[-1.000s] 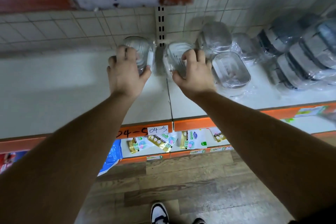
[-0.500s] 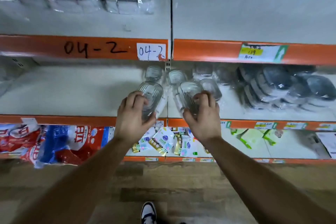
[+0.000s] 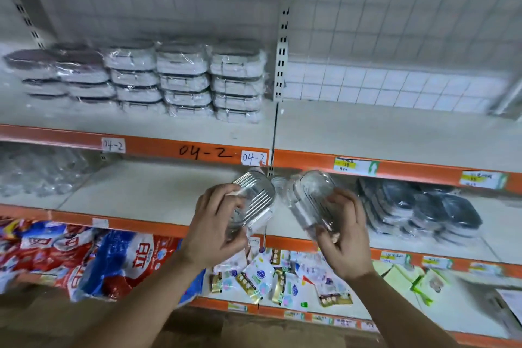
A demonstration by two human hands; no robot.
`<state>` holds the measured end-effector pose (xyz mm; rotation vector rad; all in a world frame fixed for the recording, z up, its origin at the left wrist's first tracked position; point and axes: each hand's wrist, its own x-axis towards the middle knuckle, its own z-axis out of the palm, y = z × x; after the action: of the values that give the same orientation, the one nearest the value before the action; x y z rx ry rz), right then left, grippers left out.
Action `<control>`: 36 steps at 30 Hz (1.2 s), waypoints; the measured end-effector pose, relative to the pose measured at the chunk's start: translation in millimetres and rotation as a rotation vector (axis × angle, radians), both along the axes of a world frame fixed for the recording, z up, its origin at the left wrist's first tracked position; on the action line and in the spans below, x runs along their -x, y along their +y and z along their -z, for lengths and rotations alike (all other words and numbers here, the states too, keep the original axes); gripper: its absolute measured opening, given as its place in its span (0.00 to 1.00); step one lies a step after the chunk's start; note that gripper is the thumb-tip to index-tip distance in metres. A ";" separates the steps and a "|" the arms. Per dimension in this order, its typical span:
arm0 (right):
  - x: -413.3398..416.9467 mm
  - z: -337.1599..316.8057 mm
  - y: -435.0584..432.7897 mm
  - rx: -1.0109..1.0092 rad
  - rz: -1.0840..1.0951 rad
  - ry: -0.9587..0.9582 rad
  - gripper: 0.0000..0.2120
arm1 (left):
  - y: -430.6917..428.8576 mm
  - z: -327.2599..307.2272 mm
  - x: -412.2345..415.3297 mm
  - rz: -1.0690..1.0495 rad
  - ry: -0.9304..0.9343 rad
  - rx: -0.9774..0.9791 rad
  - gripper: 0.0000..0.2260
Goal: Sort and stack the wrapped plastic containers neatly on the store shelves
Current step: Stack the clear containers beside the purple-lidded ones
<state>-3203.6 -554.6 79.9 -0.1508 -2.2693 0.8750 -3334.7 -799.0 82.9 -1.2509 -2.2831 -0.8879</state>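
Note:
My left hand (image 3: 217, 223) grips a clear ribbed plastic container (image 3: 254, 195) in wrap, tilted with its base toward me. My right hand (image 3: 344, 232) grips a second clear wrapped container (image 3: 310, 195), also tilted. Both are held in the air in front of the middle shelf (image 3: 158, 192), just under the orange edge marked 04-2. On the upper shelf (image 3: 395, 133) at the left stand neat stacks of wrapped white containers (image 3: 183, 79) and darker ones (image 3: 56, 73).
Dark wrapped containers (image 3: 418, 209) lean in a pile on the middle shelf at right. Clear wrapped items (image 3: 36, 172) lie at its far left. Red and blue bags (image 3: 84, 260) and small packets (image 3: 268, 277) fill the lower shelf. A slotted upright (image 3: 282, 37) divides the bays.
Both hands have drawn the two clear containers out of the middle shelf and raised them. The view has tilted up, and the upper shelf with its stacks now shows.

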 end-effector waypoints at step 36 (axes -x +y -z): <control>199.1 -74.4 64.5 -0.246 0.037 -0.306 0.21 | 30.5 -126.4 180.4 -0.019 0.140 0.043 0.32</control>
<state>-3402.6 -490.2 154.3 -0.2269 -2.6279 0.5776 -3515.2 -768.6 209.3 -1.2657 -2.2100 -0.7247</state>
